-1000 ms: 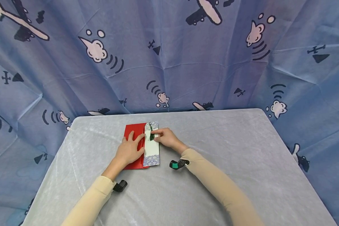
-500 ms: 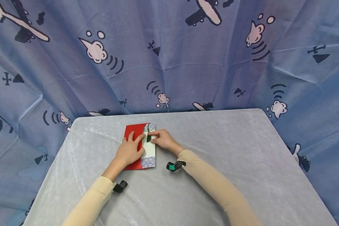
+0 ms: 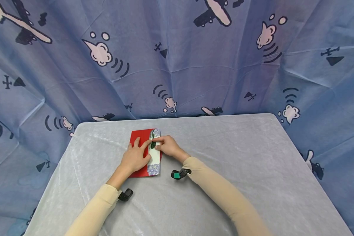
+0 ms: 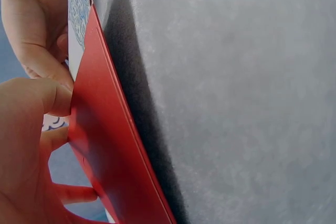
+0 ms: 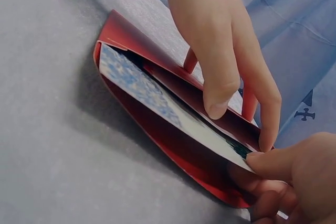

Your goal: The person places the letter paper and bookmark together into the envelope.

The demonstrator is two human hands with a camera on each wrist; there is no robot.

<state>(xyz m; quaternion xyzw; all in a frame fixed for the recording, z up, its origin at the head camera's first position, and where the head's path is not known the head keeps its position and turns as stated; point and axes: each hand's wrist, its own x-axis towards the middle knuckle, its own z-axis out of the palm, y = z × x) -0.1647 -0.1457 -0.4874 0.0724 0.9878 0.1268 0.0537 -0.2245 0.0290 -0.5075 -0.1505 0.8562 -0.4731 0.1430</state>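
A red envelope (image 3: 141, 134) lies on the grey cloth with its mouth to the right. Partway inside it is a white bookmark (image 3: 154, 159) with blue floral ends and a dark green tassel (image 3: 153, 144). My left hand (image 3: 134, 158) rests on the envelope with fingers spread, thumb and index finger at the mouth's upper edge. With thumb and fingers, my right hand (image 3: 169, 146) pinches the bookmark's outer edge near the tassel. The right wrist view shows the envelope's mouth gaping around the bookmark (image 5: 202, 136), the lower red flap (image 5: 173, 142) beneath it. The bookmark's inner side is hidden.
The grey cloth-covered table (image 3: 224, 157) stretches to both sides of the envelope. Behind its far edge hangs a blue curtain (image 3: 183, 65) printed with planes and clouds. Each wrist wears a black camera mount (image 3: 125, 195).
My right hand has moved left, sliding the bookmark from lying over the envelope's right side to partway inside its mouth. The left hand has stayed in place.
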